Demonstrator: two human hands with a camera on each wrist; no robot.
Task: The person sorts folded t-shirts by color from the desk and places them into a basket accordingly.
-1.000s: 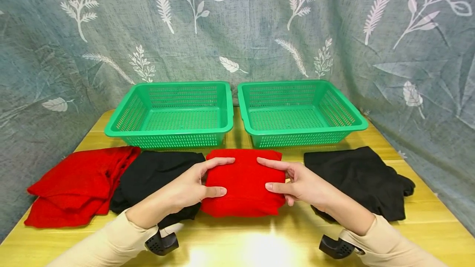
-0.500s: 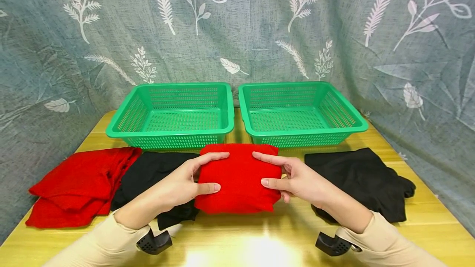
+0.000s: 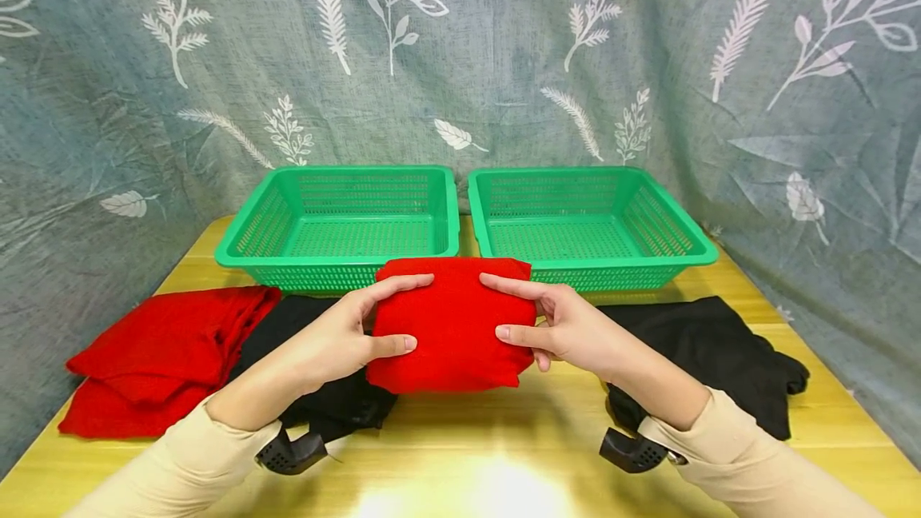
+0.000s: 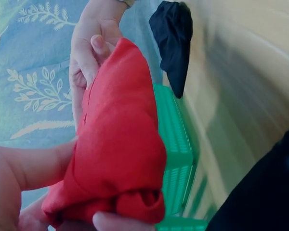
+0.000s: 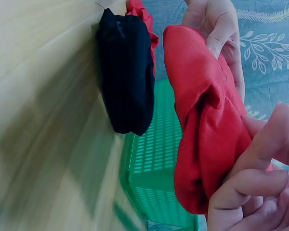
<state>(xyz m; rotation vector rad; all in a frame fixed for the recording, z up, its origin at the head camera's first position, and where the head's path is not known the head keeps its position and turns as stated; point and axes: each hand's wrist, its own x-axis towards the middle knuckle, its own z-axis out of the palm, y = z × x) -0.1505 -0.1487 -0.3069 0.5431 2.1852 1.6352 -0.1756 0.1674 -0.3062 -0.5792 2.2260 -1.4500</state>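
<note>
A folded red cloth [image 3: 455, 322], thick and roughly rectangular, is held up off the table between my two hands. My left hand [image 3: 334, 346] grips its left side, with thumb and index finger lying over the top face. At the opposite side, my right hand [image 3: 576, 330] grips it the same way, other fingers tucked beneath. Rolled layers show at the end of the red cloth [image 5: 207, 120] in the right wrist view. From the left wrist view, the red cloth [image 4: 120, 130] is a plump bundle above the wooden table [image 4: 241, 62].
Two green plastic baskets, a left one [image 3: 338, 260] and a right one [image 3: 597, 262], stand side by side at the back. Another red cloth [image 3: 161, 358] lies far left, beside a black cloth [image 3: 345, 406] partly under my left arm. A second black cloth [image 3: 712, 358] lies right.
Both hands have raised the folded red cloth and carried it forward and slightly left, so it now overlaps the front of the baskets in the head view. The other cloths stay put.
</note>
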